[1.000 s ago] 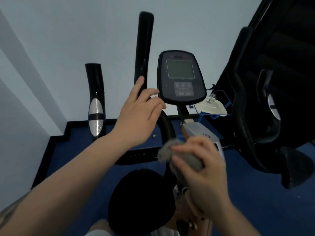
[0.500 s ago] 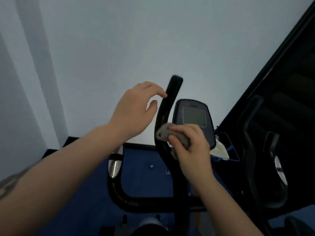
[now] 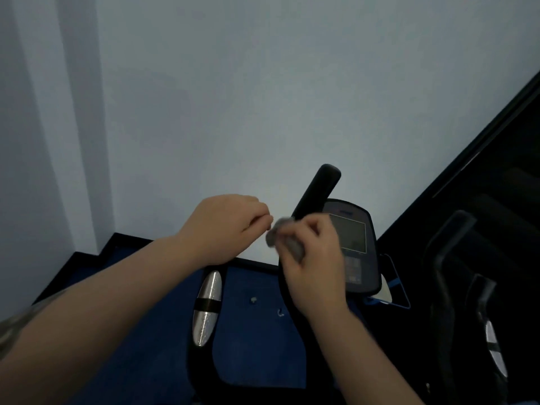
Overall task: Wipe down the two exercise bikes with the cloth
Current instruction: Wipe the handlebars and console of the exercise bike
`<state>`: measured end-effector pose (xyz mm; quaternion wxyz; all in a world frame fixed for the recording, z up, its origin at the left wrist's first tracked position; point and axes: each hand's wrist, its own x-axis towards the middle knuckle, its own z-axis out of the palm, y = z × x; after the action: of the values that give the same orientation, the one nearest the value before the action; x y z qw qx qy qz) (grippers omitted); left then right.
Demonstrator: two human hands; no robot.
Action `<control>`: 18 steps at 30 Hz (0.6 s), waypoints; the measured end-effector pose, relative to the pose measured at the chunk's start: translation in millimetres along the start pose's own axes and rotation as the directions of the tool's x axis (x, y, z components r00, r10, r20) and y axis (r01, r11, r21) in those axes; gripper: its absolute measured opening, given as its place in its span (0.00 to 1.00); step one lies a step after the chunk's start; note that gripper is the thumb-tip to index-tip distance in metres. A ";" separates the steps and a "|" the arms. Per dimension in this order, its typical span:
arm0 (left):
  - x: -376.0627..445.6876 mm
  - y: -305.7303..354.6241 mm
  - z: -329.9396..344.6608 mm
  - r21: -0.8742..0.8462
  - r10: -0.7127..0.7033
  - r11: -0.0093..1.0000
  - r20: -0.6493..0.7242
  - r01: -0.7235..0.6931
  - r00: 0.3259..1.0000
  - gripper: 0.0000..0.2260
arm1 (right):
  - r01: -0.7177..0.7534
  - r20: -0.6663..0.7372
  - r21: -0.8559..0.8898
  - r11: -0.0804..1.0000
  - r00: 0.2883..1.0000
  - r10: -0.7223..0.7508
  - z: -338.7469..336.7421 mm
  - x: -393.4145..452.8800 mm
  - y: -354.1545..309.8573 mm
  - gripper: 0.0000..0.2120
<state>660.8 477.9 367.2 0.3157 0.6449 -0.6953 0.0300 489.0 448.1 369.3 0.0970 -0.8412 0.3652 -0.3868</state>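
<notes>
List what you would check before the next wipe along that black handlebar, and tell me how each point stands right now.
1. Cloth held: ok, the right hand grips the grey cloth.
2. Cloth on the handlebar: ok, it sits against the upright black bar.
3. Bar above the cloth free: ok, the tip is bare.
4. Left hand out of the way: ok, beside the cloth, fingers curled, holding nothing visible.
5. Console clear of the stroke: ok, it stands behind the right hand.
6. Bar already clean: cannot tell, the picture is too dim.
</notes>
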 end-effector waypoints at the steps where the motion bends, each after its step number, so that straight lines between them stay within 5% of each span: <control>1: 0.0 -2.3 -0.7 -0.027 0.004 1.000 0.013 -0.004 1.000 0.14 | -0.007 0.063 0.011 1.000 0.998 0.007 -0.2 -14.1 4.5 0.06; 4: -2.4 -9.1 -2.0 -0.132 -0.003 0.991 0.025 0.007 1.000 0.13 | 0.002 0.140 0.091 0.996 0.990 -0.015 -17.3 -27.8 8.6 0.06; 9: -7.7 -10.1 -1.1 -0.250 -0.053 0.967 -0.016 0.047 0.998 0.14 | 0.062 -0.148 -0.155 0.986 0.985 -0.085 -17.5 19.3 -3.3 0.06; 14: -11.3 -12.3 -2.2 -0.290 -0.006 0.957 -0.010 0.003 1.000 0.19 | -0.059 -0.040 -0.099 0.993 0.998 0.055 3.2 -22.5 -4.3 0.06; 18: -10.3 -15.4 2.0 -0.280 0.011 0.960 -0.063 -0.029 0.998 0.21 | 0.103 -0.052 -0.191 0.976 0.992 -0.115 -20.4 3.5 -18.1 0.07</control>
<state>673.8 483.5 355.0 0.4247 0.5854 -0.6890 -0.0461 485.6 461.1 393.3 -0.0155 -0.8528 0.3563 -0.3816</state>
